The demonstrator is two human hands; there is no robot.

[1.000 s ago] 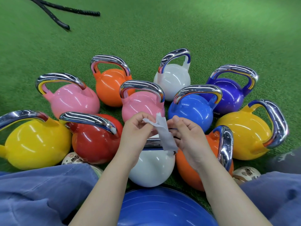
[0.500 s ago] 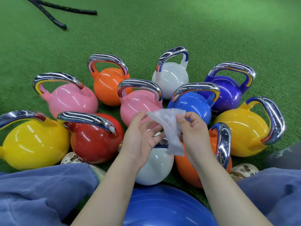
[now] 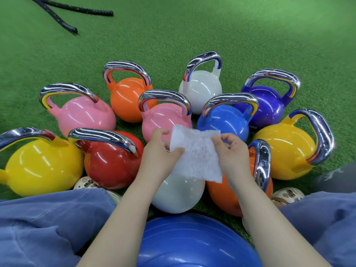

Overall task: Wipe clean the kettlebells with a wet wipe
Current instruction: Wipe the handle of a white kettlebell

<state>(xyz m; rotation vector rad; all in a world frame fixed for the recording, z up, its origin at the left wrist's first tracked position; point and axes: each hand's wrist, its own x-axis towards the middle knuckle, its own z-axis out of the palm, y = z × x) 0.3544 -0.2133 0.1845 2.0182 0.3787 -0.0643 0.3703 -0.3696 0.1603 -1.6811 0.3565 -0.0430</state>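
Note:
A white wet wipe (image 3: 195, 155) is spread flat between my hands. My left hand (image 3: 159, 151) pinches its left edge and my right hand (image 3: 232, 151) pinches its right top corner. The wipe hangs over a white kettlebell (image 3: 177, 195), whose handle is hidden. Several more kettlebells with chrome handles stand around it: red (image 3: 109, 160), yellow (image 3: 40, 166), two pink ones (image 3: 84, 116) (image 3: 163, 120), orange (image 3: 127, 95), white (image 3: 200, 87), blue (image 3: 223, 120), purple (image 3: 269, 106), yellow (image 3: 285, 151) and orange (image 3: 229, 195).
Everything stands on green turf (image 3: 192, 31). A black battle rope (image 3: 63, 12) lies at the far left. A blue exercise ball (image 3: 192, 241) sits between my knees in blue trousers. Patterned shoes (image 3: 287, 193) show beside the kettlebells.
The wipe was bunched between my hands one second ago; my hands have pulled apart and it is now unfolded into a flat sheet.

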